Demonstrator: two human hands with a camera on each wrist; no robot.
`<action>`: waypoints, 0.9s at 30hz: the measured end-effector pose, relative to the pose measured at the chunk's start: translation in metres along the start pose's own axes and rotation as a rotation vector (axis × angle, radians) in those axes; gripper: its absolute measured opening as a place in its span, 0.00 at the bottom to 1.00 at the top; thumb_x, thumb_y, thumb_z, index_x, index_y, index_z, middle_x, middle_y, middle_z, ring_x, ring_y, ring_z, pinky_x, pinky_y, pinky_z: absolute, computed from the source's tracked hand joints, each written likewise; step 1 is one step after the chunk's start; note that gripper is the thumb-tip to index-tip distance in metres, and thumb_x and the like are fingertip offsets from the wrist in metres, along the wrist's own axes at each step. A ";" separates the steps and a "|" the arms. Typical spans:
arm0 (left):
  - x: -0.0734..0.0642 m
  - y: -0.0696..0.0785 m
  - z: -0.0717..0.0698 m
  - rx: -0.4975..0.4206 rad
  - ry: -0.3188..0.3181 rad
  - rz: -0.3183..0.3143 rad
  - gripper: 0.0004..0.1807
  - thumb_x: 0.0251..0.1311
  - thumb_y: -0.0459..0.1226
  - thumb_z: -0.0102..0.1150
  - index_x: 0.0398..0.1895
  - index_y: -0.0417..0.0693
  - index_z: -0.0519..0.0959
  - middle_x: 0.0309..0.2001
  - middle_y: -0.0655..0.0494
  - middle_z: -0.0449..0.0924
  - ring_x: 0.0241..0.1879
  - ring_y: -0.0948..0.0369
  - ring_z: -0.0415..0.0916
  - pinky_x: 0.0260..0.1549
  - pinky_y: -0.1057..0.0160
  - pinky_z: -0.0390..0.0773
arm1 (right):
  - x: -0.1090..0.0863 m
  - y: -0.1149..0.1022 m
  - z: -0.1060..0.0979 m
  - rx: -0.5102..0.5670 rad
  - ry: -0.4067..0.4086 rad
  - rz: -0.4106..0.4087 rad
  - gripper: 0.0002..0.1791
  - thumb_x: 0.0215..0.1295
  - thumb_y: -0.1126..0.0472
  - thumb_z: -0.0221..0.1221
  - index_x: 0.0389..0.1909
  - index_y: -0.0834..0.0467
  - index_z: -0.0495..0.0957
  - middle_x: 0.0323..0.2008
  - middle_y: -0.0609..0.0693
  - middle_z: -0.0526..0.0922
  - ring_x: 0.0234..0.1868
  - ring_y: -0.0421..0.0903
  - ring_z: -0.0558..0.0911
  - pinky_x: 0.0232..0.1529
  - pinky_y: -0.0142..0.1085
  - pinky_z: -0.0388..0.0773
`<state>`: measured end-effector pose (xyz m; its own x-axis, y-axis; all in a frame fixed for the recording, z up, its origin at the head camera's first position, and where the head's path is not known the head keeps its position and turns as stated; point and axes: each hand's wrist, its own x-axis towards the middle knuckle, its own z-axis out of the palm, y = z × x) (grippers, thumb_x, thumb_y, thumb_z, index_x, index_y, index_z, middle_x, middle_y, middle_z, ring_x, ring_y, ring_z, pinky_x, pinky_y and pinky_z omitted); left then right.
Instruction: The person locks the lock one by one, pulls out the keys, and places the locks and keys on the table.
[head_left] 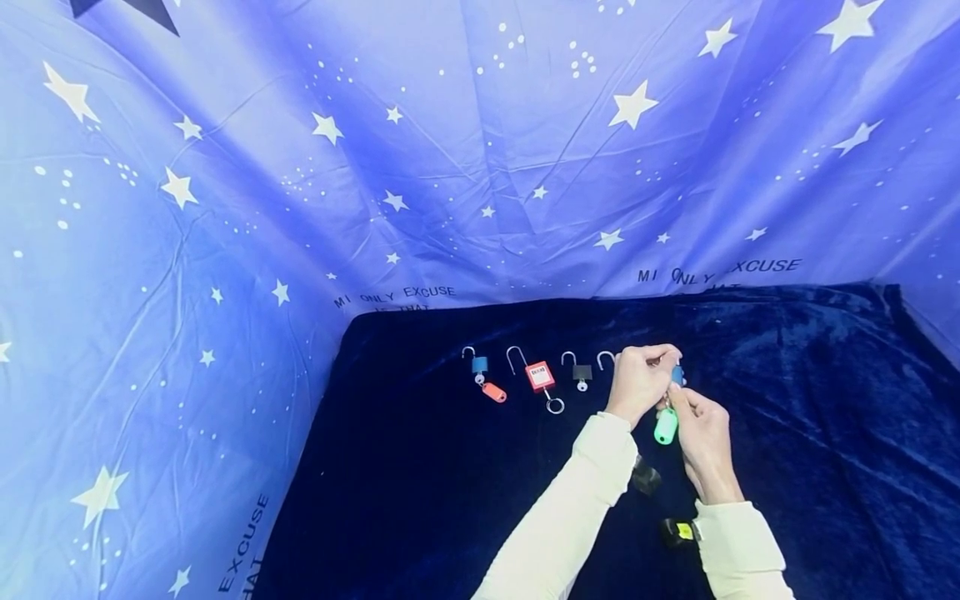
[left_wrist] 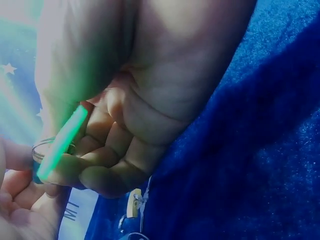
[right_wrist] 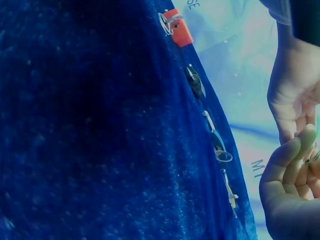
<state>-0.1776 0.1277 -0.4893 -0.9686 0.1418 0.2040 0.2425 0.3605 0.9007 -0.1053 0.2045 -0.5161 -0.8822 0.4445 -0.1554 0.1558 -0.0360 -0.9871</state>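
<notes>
From my end, the held blue padlock (head_left: 677, 375) sits right of the row, mostly hidden between 2 hands. The left hand (head_left: 641, 385) grasps its far end with bent fingers; the right hand (head_left: 705, 425) pinches at its near end, though I cannot tell whether on the body or a key. A green tag (head_left: 665, 426) hangs near the right thumb.

On the dark blue cloth (head_left: 420, 500) I count 3 whole padlocks from the head view, left to right: a small blue padlock (head_left: 480, 365) with an orange tag (head_left: 494, 392), a red padlock (head_left: 540, 376) and a black padlock (head_left: 582, 373), all 3 with loops open. Just right of them, 1 metal loop (head_left: 605, 353) pokes out; the left hand covers the rest.

My left wrist view adds 1 wire ring (left_wrist: 35, 149) beside the green tag and 1 brass padlock (left_wrist: 133, 202), its colour unseen from the head. My right wrist view shows 4 padlocks in the row, including 1 bluish padlock (right_wrist: 216, 140), too blurred for detail; there the green tag is nearly cut off. 2 pale sleeves (head_left: 558, 517) run out of the head view on the near side.
</notes>
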 end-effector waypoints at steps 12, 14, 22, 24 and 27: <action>0.006 -0.003 -0.001 -0.009 -0.048 -0.008 0.07 0.64 0.40 0.63 0.36 0.53 0.90 0.30 0.63 0.89 0.27 0.82 0.77 0.35 0.85 0.71 | 0.001 -0.006 -0.008 -0.129 -0.011 -0.032 0.23 0.73 0.48 0.55 0.37 0.65 0.83 0.21 0.35 0.80 0.28 0.34 0.74 0.25 0.25 0.70; 0.007 -0.004 -0.001 -0.006 -0.064 -0.016 0.08 0.65 0.40 0.62 0.38 0.53 0.90 0.32 0.64 0.89 0.31 0.82 0.78 0.36 0.85 0.71 | 0.002 -0.007 -0.009 -0.143 -0.018 -0.044 0.24 0.74 0.48 0.54 0.39 0.68 0.82 0.22 0.34 0.80 0.29 0.34 0.74 0.26 0.25 0.70; 0.005 -0.006 0.003 -0.076 -0.127 -0.067 0.12 0.66 0.43 0.62 0.48 0.52 0.87 0.32 0.60 0.89 0.28 0.80 0.79 0.35 0.82 0.74 | 0.005 -0.009 -0.017 -0.220 -0.015 -0.063 0.28 0.75 0.46 0.52 0.43 0.70 0.80 0.24 0.35 0.80 0.31 0.34 0.74 0.27 0.25 0.71; 0.004 -0.007 0.004 -0.075 -0.140 -0.070 0.14 0.64 0.44 0.64 0.49 0.51 0.86 0.30 0.61 0.89 0.26 0.80 0.78 0.35 0.82 0.74 | 0.006 -0.009 -0.019 -0.228 -0.011 -0.065 0.27 0.75 0.46 0.52 0.44 0.69 0.81 0.24 0.34 0.80 0.30 0.34 0.74 0.26 0.25 0.71; 0.003 -0.007 0.004 -0.073 -0.153 -0.064 0.16 0.61 0.44 0.67 0.50 0.49 0.86 0.28 0.60 0.89 0.23 0.81 0.77 0.36 0.82 0.73 | 0.007 -0.008 -0.023 -0.213 -0.015 -0.063 0.26 0.74 0.46 0.53 0.43 0.68 0.83 0.23 0.34 0.80 0.30 0.33 0.74 0.26 0.24 0.71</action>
<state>-0.1819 0.1297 -0.4963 -0.9612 0.2609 0.0895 0.1704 0.3066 0.9365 -0.1028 0.2281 -0.5083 -0.8995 0.4263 -0.0962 0.1895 0.1821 -0.9648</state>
